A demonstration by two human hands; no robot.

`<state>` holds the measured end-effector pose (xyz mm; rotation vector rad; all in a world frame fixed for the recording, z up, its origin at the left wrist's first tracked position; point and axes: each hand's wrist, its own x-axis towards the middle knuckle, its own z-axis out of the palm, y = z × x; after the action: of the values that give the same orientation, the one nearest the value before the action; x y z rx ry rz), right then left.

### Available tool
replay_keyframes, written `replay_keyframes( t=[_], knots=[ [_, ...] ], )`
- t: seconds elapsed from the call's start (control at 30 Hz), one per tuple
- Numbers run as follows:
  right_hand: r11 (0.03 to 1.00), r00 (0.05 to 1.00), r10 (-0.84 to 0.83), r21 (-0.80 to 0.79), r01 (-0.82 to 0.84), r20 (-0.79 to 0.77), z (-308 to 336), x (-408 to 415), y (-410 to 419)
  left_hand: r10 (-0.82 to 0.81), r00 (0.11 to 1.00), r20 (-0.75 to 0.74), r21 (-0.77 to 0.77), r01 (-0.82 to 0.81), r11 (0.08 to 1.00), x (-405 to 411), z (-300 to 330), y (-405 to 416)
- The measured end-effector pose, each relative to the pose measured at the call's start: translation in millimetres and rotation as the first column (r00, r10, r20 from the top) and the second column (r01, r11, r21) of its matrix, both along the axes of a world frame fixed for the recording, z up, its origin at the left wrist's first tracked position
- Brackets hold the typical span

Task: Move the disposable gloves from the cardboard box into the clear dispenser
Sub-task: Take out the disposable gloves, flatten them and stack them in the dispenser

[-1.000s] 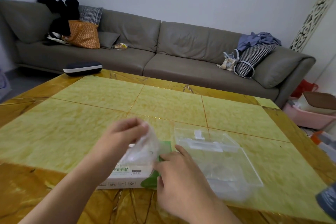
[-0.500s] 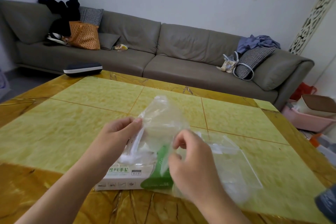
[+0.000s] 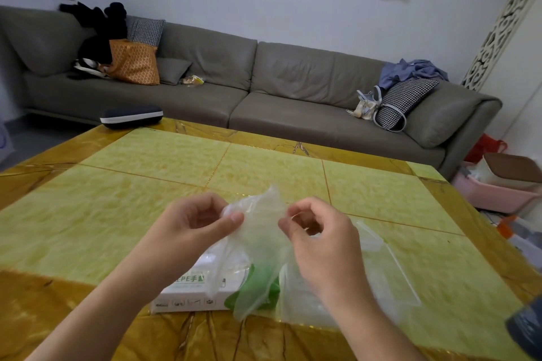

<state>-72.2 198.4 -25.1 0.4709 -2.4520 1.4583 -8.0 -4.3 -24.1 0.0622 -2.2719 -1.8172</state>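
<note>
A thin clear disposable glove hangs in the air above the table, stretched between both hands. My left hand pinches its left edge and my right hand pinches its right edge. Below them lies the white and green cardboard glove box on the table, partly covered by the hanging glove. The clear dispenser lies flat to the right of the box, partly hidden behind my right hand and forearm.
The yellow tiled table stretches ahead. A dark case sits at its far left corner. A grey sofa with bags and cushions runs behind. A pink bin stands on the floor at right. A dark object shows at the lower right edge.
Both hands have risen from the box, drawing a clear glove up out of it. My right hand moved from the box edge to pinch the glove's right side, spreading it.
</note>
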Motion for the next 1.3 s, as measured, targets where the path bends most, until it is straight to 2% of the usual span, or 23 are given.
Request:
replay_keyframes(
  t=[0.17,0.23,0.3,0.37,0.47,0.5,0.63,0.67,0.73,0.8,0.87,0.93,1.07,1.13,1.2,1.27,1.3],
  knots=[
    [1.0,0.999,0.007,-0.03,-0.005,0.04,0.5,-0.8,6.7,0.087,0.996,0.004,0.104,-0.087,0.991,-1.7,-0.5,-4.9],
    [0.994,0.993,0.024,-0.106,-0.012,0.114,3.3,-2.0,12.8,0.174,0.984,0.032,0.181,-0.177,0.967,-3.2,-1.5,-8.3],
    [0.97,0.969,0.086,-0.243,-0.029,0.23,10.0,-4.2,19.1,0.25,0.963,0.101,0.195,-0.265,0.944,-6.9,-3.8,-15.0],
    [0.899,0.923,0.196,-0.437,-0.034,0.331,16.2,-8.6,26.5,0.276,0.942,0.19,0.13,-0.303,0.944,-10.9,-7.1,-20.2],
    [0.773,0.867,0.303,-0.634,0.02,0.396,21.9,-16.5,40.1,0.329,0.899,0.29,-0.184,-0.285,0.941,-15.3,-12.2,-24.1],
    [0.741,0.851,0.332,-0.67,0.032,0.408,23.1,-18.9,44.2,0.324,0.889,0.322,-0.225,-0.261,0.939,-15.8,-14.0,-25.5],
    [0.676,0.792,0.431,-0.736,0.035,0.432,29.0,-26.9,64.2,0.216,0.86,0.462,-0.065,-0.211,0.975,-17.0,-20.2,-30.0],
    [0.683,0.781,0.442,-0.73,0.027,0.442,30.6,-28.3,70.2,0.229,0.855,0.466,-0.071,-0.222,0.972,-18.6,-21.8,-30.7],
    [0.734,0.764,0.427,-0.679,0.019,0.483,31.0,-32.0,82.3,0.339,0.841,0.422,-0.221,-0.268,0.938,-19.9,-21.6,-31.6],
    [0.811,0.761,0.358,-0.584,0.033,0.541,29.2,-35.4,93.1,0.456,0.834,0.309,-0.441,-0.299,0.846,-17.7,-22.4,-34.9],
    [0.885,0.777,0.233,-0.458,0.079,0.584,26.8,-37.9,102.7,0.507,0.83,0.233,-0.536,-0.326,0.779,-12.6,-22.3,-36.3],
    [0.922,0.793,0.126,-0.365,0.127,0.596,24.9,-39.9,110.7,0.558,0.809,0.186,-0.552,-0.383,0.74,-10.8,-22.0,-39.5],
    [0.965,0.817,0.013,-0.221,0.14,0.577,21.2,-43.2,123.8,0.589,0.792,0.161,-0.407,-0.49,0.771,-18.3,-27.6,-60.2],
    [0.986,0.826,-0.039,-0.112,0.123,0.562,18.2,-43.9,126.2,0.61,0.786,0.101,-0.403,-0.528,0.747,-25.0,-49.9,-88.1],
    [0.994,0.832,-0.078,-0.022,0.108,0.55,15.1,-43.4,126.1,0.661,0.748,-0.067,-0.462,-0.61,0.644,-25.7,-51.3,-93.2],
    [0.994,0.836,-0.106,0.052,0.093,0.539,12.7,-42.5,124.7,0.655,0.681,-0.328,-0.463,-0.72,0.517,-18.0,-19.4,-56.6],
    [0.993,0.837,-0.113,0.082,0.082,0.536,10.7,-43.0,124.4,0.585,0.682,-0.438,-0.418,-0.731,0.539,-12.3,3.6,-28.1]
  ],
)
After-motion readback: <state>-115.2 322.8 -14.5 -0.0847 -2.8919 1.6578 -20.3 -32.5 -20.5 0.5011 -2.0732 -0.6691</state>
